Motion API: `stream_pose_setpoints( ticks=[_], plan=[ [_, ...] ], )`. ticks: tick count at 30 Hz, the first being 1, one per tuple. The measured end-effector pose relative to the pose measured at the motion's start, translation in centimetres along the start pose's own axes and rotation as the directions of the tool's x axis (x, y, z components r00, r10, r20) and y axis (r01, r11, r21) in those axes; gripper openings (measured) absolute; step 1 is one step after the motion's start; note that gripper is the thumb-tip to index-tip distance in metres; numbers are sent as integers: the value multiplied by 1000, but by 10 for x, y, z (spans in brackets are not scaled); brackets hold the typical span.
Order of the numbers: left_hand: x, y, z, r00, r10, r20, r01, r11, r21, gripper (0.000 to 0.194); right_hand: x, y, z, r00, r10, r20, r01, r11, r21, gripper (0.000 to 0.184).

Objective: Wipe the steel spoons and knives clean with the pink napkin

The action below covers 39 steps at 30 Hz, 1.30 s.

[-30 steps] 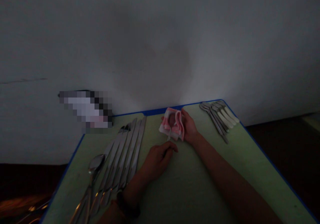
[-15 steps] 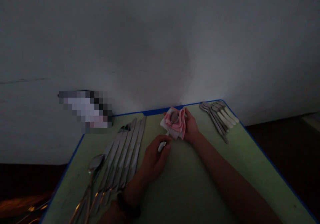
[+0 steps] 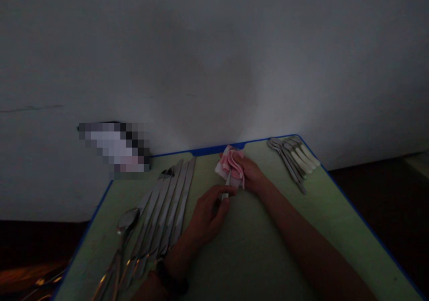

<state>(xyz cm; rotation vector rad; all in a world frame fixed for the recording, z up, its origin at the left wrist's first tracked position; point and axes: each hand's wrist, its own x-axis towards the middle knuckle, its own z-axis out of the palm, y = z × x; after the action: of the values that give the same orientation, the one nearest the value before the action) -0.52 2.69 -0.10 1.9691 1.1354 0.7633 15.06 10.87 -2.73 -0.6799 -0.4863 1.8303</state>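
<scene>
My left hand (image 3: 211, 209) is closed around the handle of a spoon (image 3: 228, 181), near the middle of the table. A pink and white cloth (image 3: 231, 164) is folded over the spoon's bowl, which is now hidden. My right hand (image 3: 251, 171) grips the cloth from the right, its thumb pressed on top and the bowl wrapped inside. Left of my left hand lies a row of several table knives (image 3: 170, 198), with large spoons (image 3: 127, 222) beside them. Away to the right of my right hand lie several small spoons and forks (image 3: 291, 158), some with white handles.
The green table (image 3: 254, 247) has a blue edge and stands against a grey wall (image 3: 214, 68). A pixelated object (image 3: 114, 149) leans at the back left corner. More shiny metal things (image 3: 43, 285) show dimly beyond the table at lower left.
My right thumb and the cloth have closed over the spoon's bowl, which lay uncovered on the cloth before. My left hand has shifted slightly right with the handle.
</scene>
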Motion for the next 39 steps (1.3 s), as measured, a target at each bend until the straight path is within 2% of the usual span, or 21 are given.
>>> stream_pose_setpoints(
  ticks=[5, 9, 17, 24, 27, 31, 35, 39],
  plan=[
    [4, -4, 5, 997, -80, 6, 79, 995, 67, 16, -5, 1, 0, 998, -32, 62, 38, 994, -104, 29],
    [7, -8, 7, 993, -106, 54, 102, 992, 73, 17, -7, 3, 2, 995, -66, 78, 76, 989, -131, 41],
    [7, -6, 7, 991, -111, 81, 101, 987, 123, 19, -6, 8, 0, 984, -136, 117, 162, 955, -248, 32],
    [6, -4, 8, 990, -74, 121, 61, 992, 111, 21, -7, 10, 4, 978, -197, 66, 207, 890, -407, 33],
    [6, -4, 9, 990, -66, 124, 55, 995, 85, 22, -6, 10, 4, 980, -193, 46, 195, 901, -388, 33],
    [7, -5, 8, 991, -74, 109, 66, 995, 70, 23, -4, 8, 4, 996, -90, 25, 93, 961, -259, 27],
    [7, -6, 8, 993, -117, 7, 117, 992, 47, 16, -3, 5, 6, 999, -49, -7, 47, 989, -142, 26],
    [8, -10, 10, 980, -182, -83, 173, 980, -98, 14, -4, 4, 8, 999, -48, 25, 50, 994, -99, 25]
  ],
)
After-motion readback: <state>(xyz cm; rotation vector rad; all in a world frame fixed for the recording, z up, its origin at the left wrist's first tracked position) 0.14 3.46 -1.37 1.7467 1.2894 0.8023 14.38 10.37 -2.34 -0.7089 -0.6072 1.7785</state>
